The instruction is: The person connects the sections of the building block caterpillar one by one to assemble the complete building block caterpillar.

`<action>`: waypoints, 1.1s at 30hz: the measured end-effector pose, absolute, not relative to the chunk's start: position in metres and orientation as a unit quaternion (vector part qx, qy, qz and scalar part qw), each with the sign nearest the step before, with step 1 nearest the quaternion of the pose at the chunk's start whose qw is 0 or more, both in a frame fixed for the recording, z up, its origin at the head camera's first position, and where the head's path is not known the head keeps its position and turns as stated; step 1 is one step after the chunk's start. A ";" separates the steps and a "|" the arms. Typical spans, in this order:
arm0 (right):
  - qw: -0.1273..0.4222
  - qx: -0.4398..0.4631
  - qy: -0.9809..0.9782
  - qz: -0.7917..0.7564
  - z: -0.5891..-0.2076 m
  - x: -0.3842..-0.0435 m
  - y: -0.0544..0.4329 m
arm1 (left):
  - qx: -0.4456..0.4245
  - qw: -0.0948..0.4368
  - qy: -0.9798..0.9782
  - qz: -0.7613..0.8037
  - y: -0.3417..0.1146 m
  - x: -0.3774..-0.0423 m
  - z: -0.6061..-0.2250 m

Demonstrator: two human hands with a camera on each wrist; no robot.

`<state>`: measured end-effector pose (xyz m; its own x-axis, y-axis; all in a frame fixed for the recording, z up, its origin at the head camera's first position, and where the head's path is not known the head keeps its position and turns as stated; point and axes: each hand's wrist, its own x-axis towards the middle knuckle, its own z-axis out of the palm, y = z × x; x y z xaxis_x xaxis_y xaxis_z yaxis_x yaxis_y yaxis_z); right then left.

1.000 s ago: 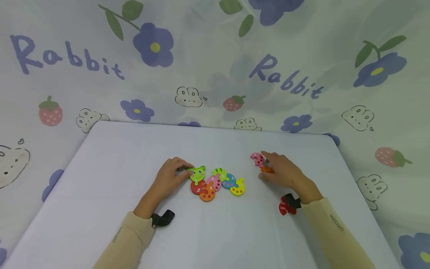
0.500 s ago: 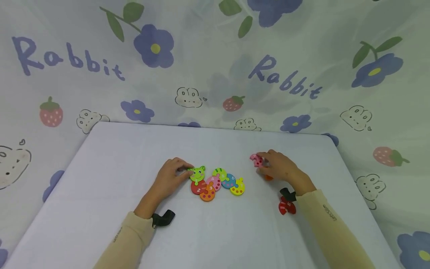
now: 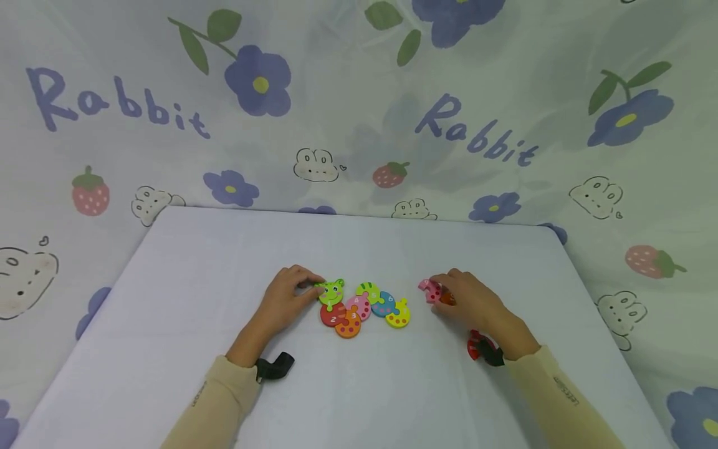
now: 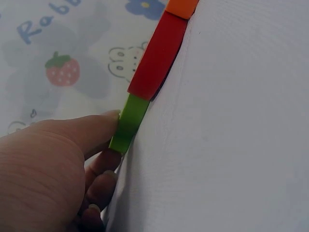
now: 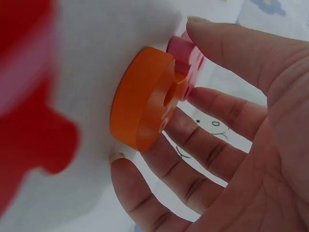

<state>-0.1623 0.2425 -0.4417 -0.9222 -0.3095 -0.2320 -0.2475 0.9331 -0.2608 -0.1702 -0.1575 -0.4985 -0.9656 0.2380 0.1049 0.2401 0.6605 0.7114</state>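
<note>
A joined row of caterpillar puzzle pieces lies mid-table, its green smiling head piece (image 3: 330,293) at the left end. My left hand (image 3: 285,298) holds that head by its outer edge, thumb and fingers on its green side (image 4: 131,123) in the left wrist view. My right hand (image 3: 470,298) pinches a pink spotted piece (image 3: 430,291) between thumb and forefinger. Beneath that palm sits a loose orange piece (image 5: 140,101), close against the pink one, its far side partly covered by fingers. A red piece (image 3: 474,345) lies by the right wrist, half hidden behind a black wrist mount.
From the head, the row runs through red (image 3: 332,314), orange (image 3: 348,325), pink (image 3: 359,307), green (image 3: 368,292) and blue (image 3: 384,304) to yellow (image 3: 397,313). A white cloth covers the table (image 3: 359,393). Behind it hangs a printed curtain (image 3: 359,93).
My right hand has gone from the orange piece to the pink one and drawn it nearer, beside the orange piece. The left hand keeps its hold on the green head.
</note>
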 end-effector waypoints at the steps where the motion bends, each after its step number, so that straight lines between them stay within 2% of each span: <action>1: 0.136 -0.144 0.974 -0.113 -0.441 -0.158 0.244 | -0.131 0.001 -0.912 -0.390 -0.157 -0.170 -0.498; 8: 0.130 -0.159 0.972 -0.116 -0.435 -0.125 0.265 | -0.128 -0.001 -0.912 -0.390 -0.155 -0.170 -0.499; 18: 0.174 -0.099 0.974 -0.108 -0.428 -0.077 0.287 | -0.128 0.003 -0.913 -0.388 -0.157 -0.169 -0.497; 21: 0.192 -0.062 0.971 -0.130 -0.430 -0.069 0.280 | -0.129 0.003 -0.913 -0.388 -0.158 -0.169 -0.496; 25: 0.189 -0.037 0.969 -0.157 -0.434 -0.064 0.264 | -0.129 0.003 -0.911 -0.391 -0.157 -0.170 -0.497; 29: 0.196 -0.044 0.968 -0.151 -0.432 -0.063 0.253 | -0.133 0.005 -0.910 -0.393 -0.157 -0.171 -0.498; 33: 0.186 -0.094 0.972 -0.109 -0.430 -0.060 0.250 | -0.136 0.007 -0.908 -0.396 -0.157 -0.171 -0.497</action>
